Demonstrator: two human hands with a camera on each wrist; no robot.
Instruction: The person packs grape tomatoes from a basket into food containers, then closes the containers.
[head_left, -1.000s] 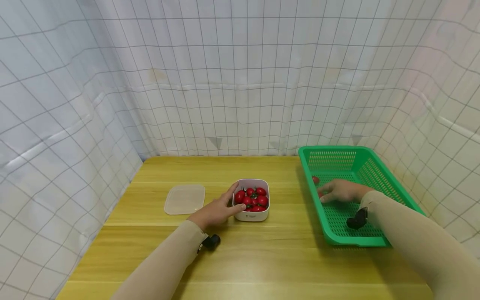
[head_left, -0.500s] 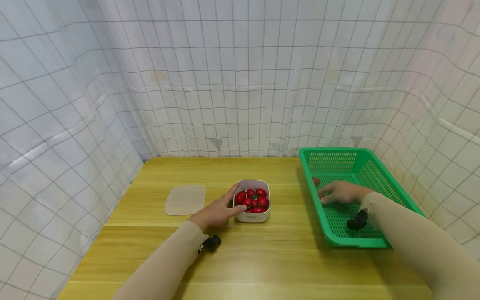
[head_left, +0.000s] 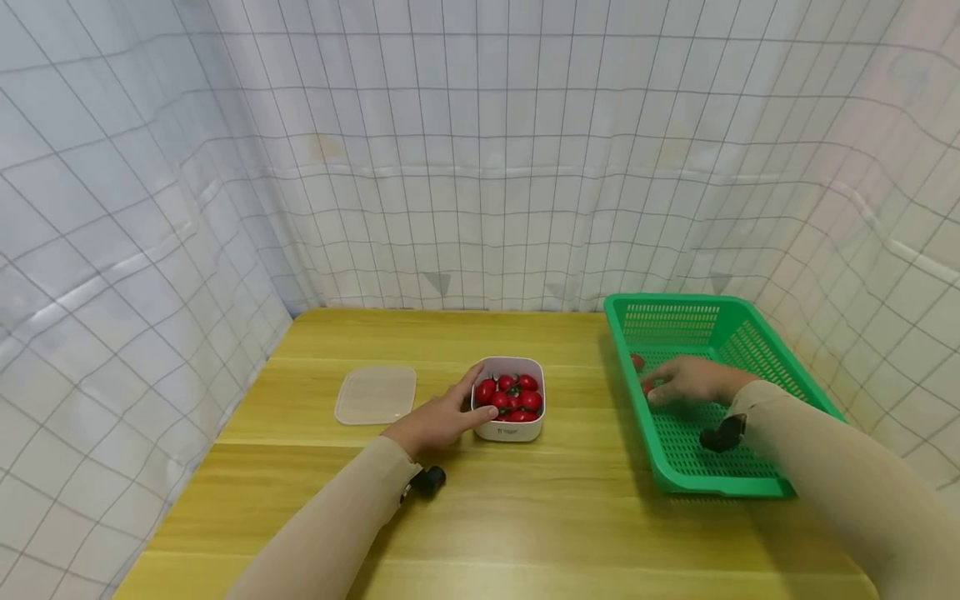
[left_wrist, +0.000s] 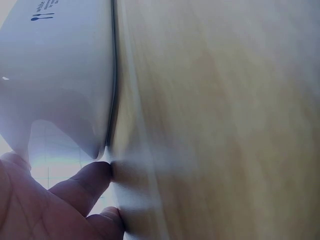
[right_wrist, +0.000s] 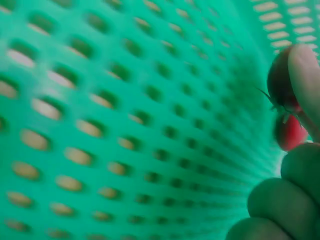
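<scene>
A white square food container (head_left: 510, 431), filled with several red cherry tomatoes (head_left: 528, 400), stands mid-table. My left hand (head_left: 438, 419) holds it at its left side, thumb over the front rim and fingers along the outer wall. In the left wrist view, fingertips (left_wrist: 102, 172) sit low by the container's base. Inside the green basket (head_left: 660, 454), my right hand (head_left: 693, 381) is near the left wall. The right wrist view has its thumb against a dark red cherry tomato (right_wrist: 281, 82) with a green stem; a second tomato (right_wrist: 290, 132) lies just beyond.
A translucent square lid (head_left: 375, 395) lies flat on the wooden table (head_left: 495, 525), left of the container. The basket's raised left rim (head_left: 628, 392) stands between the right hand and the container. White grid-patterned curtains (head_left: 487, 167) enclose the back and sides.
The head view shifts slightly. Both hands, the container and the basket keep their places relative to one another.
</scene>
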